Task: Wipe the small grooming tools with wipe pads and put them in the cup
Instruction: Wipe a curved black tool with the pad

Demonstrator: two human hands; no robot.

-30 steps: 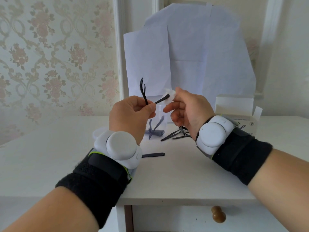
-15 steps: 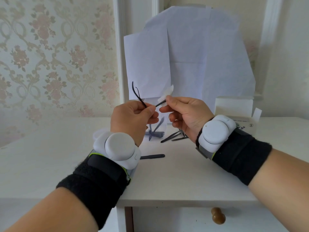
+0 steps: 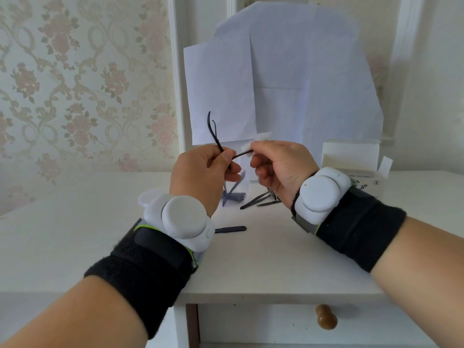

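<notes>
My left hand (image 3: 200,172) pinches a thin black grooming tool (image 3: 216,134) at its middle; two curved arms stick up and a straight end points right. My right hand (image 3: 281,167) pinches a white wipe pad (image 3: 256,144) around that straight end. Both hands are raised above the table. Behind them stands a clear cup (image 3: 236,194) with dark tools inside, partly hidden by my hands. Several black tools (image 3: 261,199) lie beside the cup, and one flat black tool (image 3: 231,229) lies nearer, by my left wrist.
An open white box (image 3: 351,159) of pads stands at the right rear of the white table (image 3: 263,259). White paper sheets (image 3: 276,84) lean against the wall behind. A small round white lid (image 3: 148,198) peeks out by my left wrist. A drawer knob (image 3: 326,320) sits below the table edge.
The tool in my left hand has tilted so its curved arms lean further left. The pad in my right hand has shifted a little along the straight end.
</notes>
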